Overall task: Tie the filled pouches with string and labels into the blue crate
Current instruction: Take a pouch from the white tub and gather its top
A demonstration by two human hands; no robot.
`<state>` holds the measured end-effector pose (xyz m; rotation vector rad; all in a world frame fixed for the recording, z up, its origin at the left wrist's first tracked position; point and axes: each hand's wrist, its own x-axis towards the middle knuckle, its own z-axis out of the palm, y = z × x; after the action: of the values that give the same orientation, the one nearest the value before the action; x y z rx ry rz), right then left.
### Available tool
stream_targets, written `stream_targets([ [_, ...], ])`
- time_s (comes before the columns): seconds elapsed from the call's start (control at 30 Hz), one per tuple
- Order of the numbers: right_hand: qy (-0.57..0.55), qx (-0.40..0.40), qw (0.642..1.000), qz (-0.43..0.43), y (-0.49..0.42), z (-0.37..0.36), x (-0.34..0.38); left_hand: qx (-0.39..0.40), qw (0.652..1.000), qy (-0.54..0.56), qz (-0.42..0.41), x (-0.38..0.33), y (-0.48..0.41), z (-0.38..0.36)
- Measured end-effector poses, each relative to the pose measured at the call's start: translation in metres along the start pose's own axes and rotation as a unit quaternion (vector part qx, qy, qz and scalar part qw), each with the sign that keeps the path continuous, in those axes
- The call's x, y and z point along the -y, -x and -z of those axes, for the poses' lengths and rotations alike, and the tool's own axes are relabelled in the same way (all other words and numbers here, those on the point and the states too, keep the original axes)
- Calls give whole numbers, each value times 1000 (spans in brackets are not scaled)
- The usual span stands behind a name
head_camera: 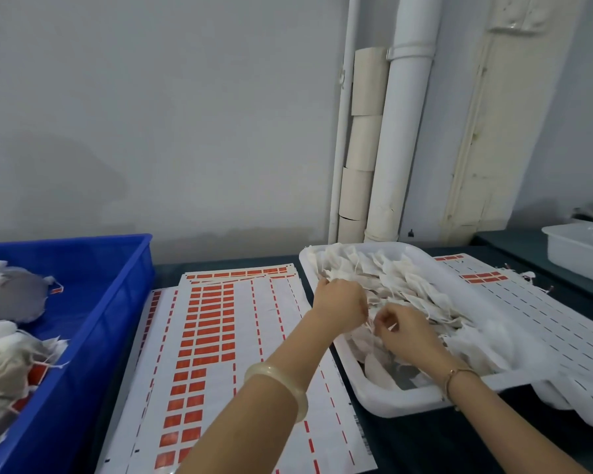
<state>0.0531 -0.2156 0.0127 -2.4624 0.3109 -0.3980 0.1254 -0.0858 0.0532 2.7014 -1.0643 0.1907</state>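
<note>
A: Hands first, what are they gripping?
B: Left hand (pixel 339 302) has its fingers curled into the loose pouches (pixel 394 278) at the white tray's (pixel 384 403) left rim. Right hand (pixel 404 333), just beside it, pinches a thin white string (pixel 392 326) between thumb and finger.
A: Where does that tray sit?
B: Toward the table's (pixel 425 449) right side, askew over a mostly stripped label sheet (pixel 531 313), heaped with pouches.
A: And the blue crate?
B: Blue crate (pixel 93 319) stands at the left edge, with tied pouches (pixel 11 367) bearing red labels piled inside. Between crate and tray lie flat label sheets (pixel 213 336) with columns of red labels
</note>
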Motion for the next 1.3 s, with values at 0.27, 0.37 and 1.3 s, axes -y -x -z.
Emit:
stream_targets([
  [0.27,-66,64,996,-11,3,0,1,-18,994,112,13,5,8,1],
  [0.37,-14,71,997,25,4,-2,1,-20,990,138,18,5,10,0],
  [1.3,-379,-8,921,90,11,-21,137,-214,885,411,40,75,122,34],
])
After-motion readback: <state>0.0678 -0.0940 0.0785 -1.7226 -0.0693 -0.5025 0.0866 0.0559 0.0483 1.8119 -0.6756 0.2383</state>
